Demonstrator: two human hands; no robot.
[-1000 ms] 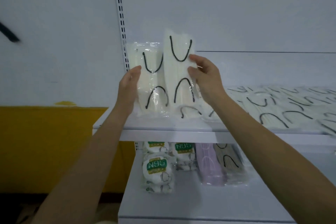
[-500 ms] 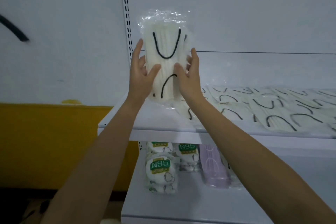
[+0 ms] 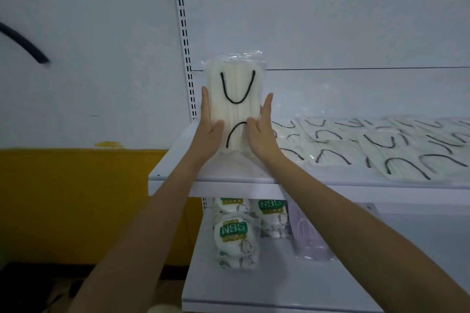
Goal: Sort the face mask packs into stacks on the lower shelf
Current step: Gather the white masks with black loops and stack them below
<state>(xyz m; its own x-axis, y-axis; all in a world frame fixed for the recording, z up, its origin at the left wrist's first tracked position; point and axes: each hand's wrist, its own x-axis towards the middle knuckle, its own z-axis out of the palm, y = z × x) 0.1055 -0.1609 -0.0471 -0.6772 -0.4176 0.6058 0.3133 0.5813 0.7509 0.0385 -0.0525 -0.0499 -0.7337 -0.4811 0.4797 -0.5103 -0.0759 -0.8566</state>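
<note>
Because the lower shelf is where the stacks belong, and it sits directly beneath the white upper shelf, the bundle is best squared up here first. I judge it should then be carried down level to a spot beside the N95 packs and the lilac pack, with even pressure from both sides so the slippery wrappers do not fan apart. More white packs with black ear loops lie flat across the upper shelf to the right, not yet sorted. At that shelf's left end a bundle of white mask packs stands upright on its short edge; whether it touches the shelf or hangs just above it cannot be told. The left grip and right grip are both flat and unclenched, sandwiching the bundle between them. Straight fingers point upward along each long side, while the thumbs lie across the front near the lower black loop.
</note>
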